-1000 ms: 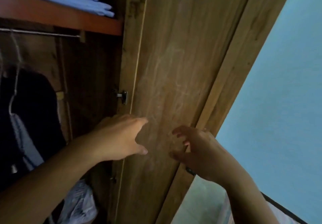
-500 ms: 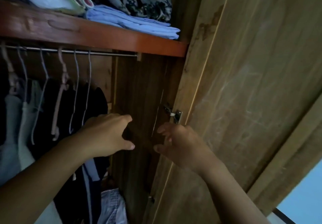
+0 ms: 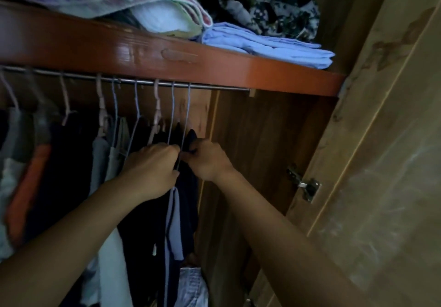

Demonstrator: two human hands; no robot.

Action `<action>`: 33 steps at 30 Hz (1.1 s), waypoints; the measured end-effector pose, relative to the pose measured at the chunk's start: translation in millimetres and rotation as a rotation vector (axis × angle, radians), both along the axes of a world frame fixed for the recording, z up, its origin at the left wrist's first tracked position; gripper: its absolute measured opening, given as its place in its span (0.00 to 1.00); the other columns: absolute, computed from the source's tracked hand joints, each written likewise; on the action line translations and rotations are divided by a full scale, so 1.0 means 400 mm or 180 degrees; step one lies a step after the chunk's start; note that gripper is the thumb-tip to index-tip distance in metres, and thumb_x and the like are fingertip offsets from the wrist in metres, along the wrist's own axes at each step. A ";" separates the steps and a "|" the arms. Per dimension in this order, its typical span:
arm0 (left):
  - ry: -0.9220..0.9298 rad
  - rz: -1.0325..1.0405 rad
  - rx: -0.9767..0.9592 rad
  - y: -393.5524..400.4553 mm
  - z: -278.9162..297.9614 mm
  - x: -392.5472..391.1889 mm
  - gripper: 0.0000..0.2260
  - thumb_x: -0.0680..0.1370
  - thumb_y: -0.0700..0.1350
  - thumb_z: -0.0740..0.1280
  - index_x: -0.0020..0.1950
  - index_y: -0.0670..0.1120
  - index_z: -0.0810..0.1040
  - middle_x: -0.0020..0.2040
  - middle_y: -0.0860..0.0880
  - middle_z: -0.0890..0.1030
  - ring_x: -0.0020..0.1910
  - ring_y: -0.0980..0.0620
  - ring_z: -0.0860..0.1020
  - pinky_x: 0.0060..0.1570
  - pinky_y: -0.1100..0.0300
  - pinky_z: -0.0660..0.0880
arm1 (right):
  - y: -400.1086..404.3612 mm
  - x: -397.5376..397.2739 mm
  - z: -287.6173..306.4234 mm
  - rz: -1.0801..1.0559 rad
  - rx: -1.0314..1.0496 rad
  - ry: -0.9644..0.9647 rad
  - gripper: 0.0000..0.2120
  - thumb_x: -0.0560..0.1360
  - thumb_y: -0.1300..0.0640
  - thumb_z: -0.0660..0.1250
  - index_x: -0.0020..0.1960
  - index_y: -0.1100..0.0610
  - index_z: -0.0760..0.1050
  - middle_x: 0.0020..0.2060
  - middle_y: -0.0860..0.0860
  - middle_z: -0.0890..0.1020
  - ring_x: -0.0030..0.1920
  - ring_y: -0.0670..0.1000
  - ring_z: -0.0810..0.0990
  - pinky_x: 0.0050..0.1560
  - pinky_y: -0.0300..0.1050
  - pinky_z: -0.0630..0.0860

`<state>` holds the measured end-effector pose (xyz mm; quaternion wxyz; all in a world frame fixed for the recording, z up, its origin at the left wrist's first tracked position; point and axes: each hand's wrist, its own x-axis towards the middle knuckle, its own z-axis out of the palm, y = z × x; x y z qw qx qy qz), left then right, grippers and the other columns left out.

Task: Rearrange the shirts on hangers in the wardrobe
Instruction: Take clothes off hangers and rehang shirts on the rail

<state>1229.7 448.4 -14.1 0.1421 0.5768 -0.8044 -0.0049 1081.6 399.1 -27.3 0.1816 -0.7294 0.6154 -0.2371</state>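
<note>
Near the centre of the frame, the left hand (image 3: pixel 152 168) and the right hand (image 3: pixel 207 161) met at the last 2 hangers on the right end of the metal rail (image 3: pixel 133 81). The left hand's fingers were curled around the wire hanger (image 3: pixel 172 113) just below its long neck, and the right hand's fingertips pinched the dark shirt (image 3: pixel 188 187) at its shoulder, beside the second wire hanger (image 3: pixel 188 111). That shirt hung furthest right in the row, just left of the wardrobe's inner wooden panel. More garments hung along the rail toward the left of the frame, blurred and dim. Above, on the reddish shelf (image 3: pixel 214 68), lay folded blue clothes (image 3: pixel 267 44) and a camouflage garment (image 3: pixel 262 3). At right stood the open door (image 3: pixel 381 163) with its hinge (image 3: pixel 307 186).
</note>
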 end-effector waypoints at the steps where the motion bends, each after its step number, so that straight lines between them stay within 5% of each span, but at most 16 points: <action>1: 0.0065 0.0024 -0.0003 -0.013 -0.001 0.005 0.09 0.79 0.44 0.66 0.59 0.46 0.74 0.50 0.46 0.76 0.47 0.45 0.78 0.44 0.47 0.79 | -0.033 0.014 -0.004 0.0006 0.0119 -0.0152 0.14 0.79 0.44 0.65 0.54 0.55 0.76 0.47 0.53 0.81 0.43 0.51 0.80 0.33 0.44 0.74; 5: 0.0186 0.0070 -0.0023 -0.048 -0.005 0.023 0.16 0.77 0.40 0.66 0.65 0.46 0.74 0.57 0.45 0.78 0.54 0.43 0.78 0.49 0.47 0.78 | -0.129 0.055 -0.026 -0.0170 0.0618 -0.1246 0.09 0.78 0.52 0.68 0.43 0.55 0.73 0.44 0.58 0.83 0.44 0.57 0.85 0.41 0.56 0.84; 11: 0.0289 0.0199 0.0039 -0.077 -0.017 0.043 0.14 0.75 0.42 0.68 0.61 0.46 0.75 0.55 0.45 0.79 0.53 0.43 0.79 0.48 0.48 0.78 | -0.200 0.077 -0.053 -0.0348 0.0498 -0.1628 0.05 0.75 0.61 0.67 0.41 0.60 0.77 0.38 0.60 0.84 0.38 0.59 0.86 0.38 0.60 0.84; 15: 0.0512 0.0233 -0.0029 -0.088 -0.026 0.043 0.16 0.75 0.45 0.69 0.63 0.48 0.75 0.56 0.46 0.80 0.52 0.44 0.79 0.48 0.49 0.79 | -0.215 0.081 -0.048 -0.0450 0.0347 -0.1634 0.05 0.76 0.64 0.66 0.42 0.59 0.76 0.36 0.58 0.82 0.33 0.55 0.84 0.34 0.53 0.84; 23: 0.0690 0.0138 -0.0248 -0.091 -0.028 0.022 0.25 0.76 0.49 0.72 0.71 0.51 0.71 0.63 0.48 0.79 0.59 0.46 0.78 0.52 0.52 0.78 | -0.208 0.052 0.005 -0.0842 0.0260 -0.1375 0.08 0.74 0.64 0.71 0.52 0.66 0.78 0.48 0.61 0.84 0.48 0.59 0.85 0.46 0.55 0.84; 29: 0.0743 0.0054 -0.0282 -0.100 -0.018 0.024 0.25 0.76 0.47 0.72 0.72 0.52 0.70 0.62 0.48 0.79 0.59 0.45 0.78 0.52 0.51 0.77 | -0.195 0.005 0.050 -0.0811 0.0527 -0.1908 0.04 0.76 0.69 0.69 0.48 0.65 0.75 0.51 0.61 0.81 0.32 0.48 0.82 0.22 0.35 0.74; 33: 0.0744 0.0065 -0.0221 -0.104 -0.019 0.015 0.25 0.76 0.48 0.72 0.72 0.53 0.69 0.64 0.49 0.78 0.60 0.45 0.77 0.54 0.50 0.77 | -0.168 -0.023 0.075 -0.0896 0.0195 -0.2213 0.11 0.78 0.70 0.65 0.60 0.65 0.74 0.52 0.62 0.79 0.36 0.51 0.82 0.30 0.43 0.81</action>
